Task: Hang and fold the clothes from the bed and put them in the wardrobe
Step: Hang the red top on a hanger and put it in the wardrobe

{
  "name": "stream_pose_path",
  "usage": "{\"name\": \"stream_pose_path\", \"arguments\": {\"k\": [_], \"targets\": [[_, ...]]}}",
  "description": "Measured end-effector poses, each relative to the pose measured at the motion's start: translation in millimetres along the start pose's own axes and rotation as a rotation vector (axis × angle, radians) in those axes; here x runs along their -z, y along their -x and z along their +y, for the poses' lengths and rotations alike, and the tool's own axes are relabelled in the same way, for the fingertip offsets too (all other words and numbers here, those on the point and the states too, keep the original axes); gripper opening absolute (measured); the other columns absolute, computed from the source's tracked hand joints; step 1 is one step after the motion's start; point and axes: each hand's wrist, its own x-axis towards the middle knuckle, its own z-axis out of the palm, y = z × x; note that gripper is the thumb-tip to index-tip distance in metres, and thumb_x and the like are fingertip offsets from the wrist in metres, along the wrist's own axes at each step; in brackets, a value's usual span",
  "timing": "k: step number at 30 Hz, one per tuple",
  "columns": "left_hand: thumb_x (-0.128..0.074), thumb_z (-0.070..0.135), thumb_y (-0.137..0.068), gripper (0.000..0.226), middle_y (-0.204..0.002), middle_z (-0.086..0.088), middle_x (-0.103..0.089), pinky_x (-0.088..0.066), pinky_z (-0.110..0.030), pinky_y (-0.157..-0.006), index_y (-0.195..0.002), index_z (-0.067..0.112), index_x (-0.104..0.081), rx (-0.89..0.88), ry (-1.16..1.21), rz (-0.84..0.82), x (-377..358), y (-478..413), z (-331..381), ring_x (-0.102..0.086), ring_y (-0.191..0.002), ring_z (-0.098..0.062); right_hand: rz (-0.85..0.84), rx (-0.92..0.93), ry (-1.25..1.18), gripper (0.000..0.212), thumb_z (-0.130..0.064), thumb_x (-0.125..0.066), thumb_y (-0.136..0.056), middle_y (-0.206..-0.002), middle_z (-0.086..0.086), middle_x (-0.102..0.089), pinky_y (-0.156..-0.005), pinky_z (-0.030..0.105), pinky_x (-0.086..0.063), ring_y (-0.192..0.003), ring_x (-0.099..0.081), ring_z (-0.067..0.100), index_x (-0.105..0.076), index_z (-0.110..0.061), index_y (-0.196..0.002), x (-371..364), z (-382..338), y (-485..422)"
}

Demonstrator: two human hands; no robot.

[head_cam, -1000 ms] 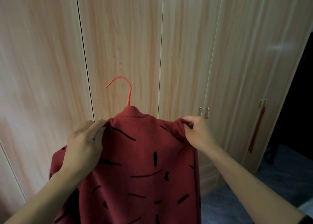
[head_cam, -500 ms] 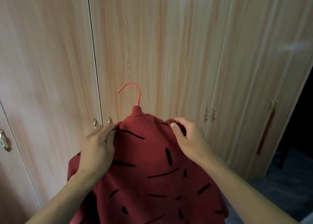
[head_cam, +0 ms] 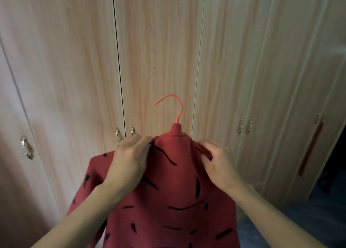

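Before the shut wardrobe doors, both hands grip a red sweater: left hand and right hand each clamped on a shoulder. Best to seat both shoulders evenly on the red hanger, then free one hand for a door handle.

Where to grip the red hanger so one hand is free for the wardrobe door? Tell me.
Probably the orange-red hanger by its bare stem, just above the red sweater collar, coming from above with the right hand. Only the hook and stem show; the shoulders are under fabric, where the left hand also grips.
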Motion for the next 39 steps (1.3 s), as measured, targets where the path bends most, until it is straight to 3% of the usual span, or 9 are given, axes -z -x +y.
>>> {"name": "stream_pose_path", "arguments": {"k": [5, 11, 14, 16, 19, 26, 32, 36, 39], "targets": [[-0.043, 0.009, -0.094, 0.027, -0.086, -0.005, -0.057, -0.044, -0.037, -0.074, -0.108, 0.006, -0.066, -0.032, 0.031, -0.078, 12, -12, 19, -0.051, -0.079, -0.024, 0.089, -0.072, -0.191, 0.032, 0.005, -0.064, -0.088, -0.095, -0.011, -0.069, -0.083, 0.023, -0.052, -0.093, -0.067, 0.006, -0.073, -0.021, -0.104, -8, 2, -3], [-0.035, -0.009, -0.059, 0.072, -0.115, -0.002, -0.059, -0.046, -0.026, -0.095, -0.125, 0.008, -0.059, -0.04, 0.138, -0.231, 35, -11, 13, -0.056, -0.106, -0.018, 0.153, -0.104, -0.252, 0.044, 0.004, -0.063, -0.087, -0.093, -0.012, -0.07, -0.078, 0.013, -0.048, -0.089, -0.067, 0.006, -0.068, -0.039, -0.093, -7, 7, 1], [-0.047, -0.012, -0.066, 0.057, -0.111, 0.0, -0.061, -0.052, -0.025, -0.086, -0.117, 0.011, -0.064, -0.008, 0.134, -0.202, 51, -10, -4, -0.059, -0.099, -0.01, 0.194, -0.094, -0.228, 0.048, 0.008, -0.064, -0.086, -0.095, -0.02, -0.069, -0.081, 0.016, -0.049, -0.09, -0.066, 0.002, -0.067, -0.039, -0.094, -5, 7, 1], [-0.061, -0.001, -0.077, 0.038, -0.102, 0.006, -0.066, -0.052, -0.026, -0.081, -0.109, 0.017, -0.069, 0.005, 0.096, -0.197, 62, -9, -16, -0.062, -0.091, -0.006, 0.202, -0.097, -0.242, 0.047, 0.007, -0.065, -0.086, -0.096, -0.016, -0.07, -0.082, 0.021, -0.051, -0.091, -0.067, 0.006, -0.068, -0.039, -0.096, -4, 5, -2], [-0.066, 0.012, -0.088, 0.025, -0.097, 0.013, -0.072, -0.047, -0.018, -0.081, -0.109, 0.023, -0.073, 0.015, 0.079, -0.196, 76, -5, -28, -0.063, -0.089, -0.001, 0.197, -0.094, -0.285, 0.043, 0.006, -0.064, -0.087, -0.094, -0.014, -0.07, -0.08, 0.016, -0.05, -0.09, -0.066, 0.006, -0.069, -0.036, -0.095, -5, -1, -9], [-0.052, 0.027, -0.094, 0.02, -0.087, 0.012, -0.068, -0.05, -0.035, -0.076, -0.1, 0.022, -0.07, 0.069, -0.033, -0.213, 103, 9, -50, -0.063, -0.081, -0.007, 0.204, -0.046, -0.253, 0.022, 0.0, -0.069, -0.085, -0.087, -0.014, -0.071, -0.072, 0.007, -0.044, -0.083, -0.065, -0.002, -0.075, -0.014, -0.1, -18, -21, -32], [-0.055, 0.035, -0.094, 0.027, -0.098, 0.012, -0.065, -0.046, -0.021, -0.08, -0.115, 0.021, -0.065, 0.104, -0.014, -0.118, 119, 21, -65, -0.061, -0.088, -0.004, 0.167, 0.012, -0.17, 0.018, -0.003, -0.071, -0.085, -0.086, -0.009, -0.071, -0.07, 0.014, -0.046, -0.081, -0.064, 0.004, -0.076, -0.015, -0.098, -49, -43, -50], [-0.062, 0.019, -0.089, 0.015, -0.089, 0.007, -0.065, -0.048, -0.026, -0.077, -0.103, 0.018, -0.07, 0.128, 0.011, -0.014, 128, 28, -82, -0.062, -0.082, -0.009, 0.097, 0.081, -0.134, 0.02, -0.004, -0.072, -0.084, -0.087, -0.011, -0.071, -0.07, 0.016, -0.048, -0.083, -0.065, 0.003, -0.076, -0.018, -0.099, -69, -63, -59], [-0.061, 0.014, -0.089, 0.015, -0.082, 0.008, -0.061, -0.043, -0.016, -0.07, -0.099, 0.016, -0.072, 0.148, -0.014, 0.061, 135, 38, -95, -0.058, -0.075, -0.008, 0.04, 0.134, -0.091, 0.023, 0.0, -0.071, -0.084, -0.087, -0.011, -0.069, -0.07, 0.008, -0.042, -0.084, -0.063, 0.0, -0.075, -0.017, -0.099, -84, -80, -67]]}}
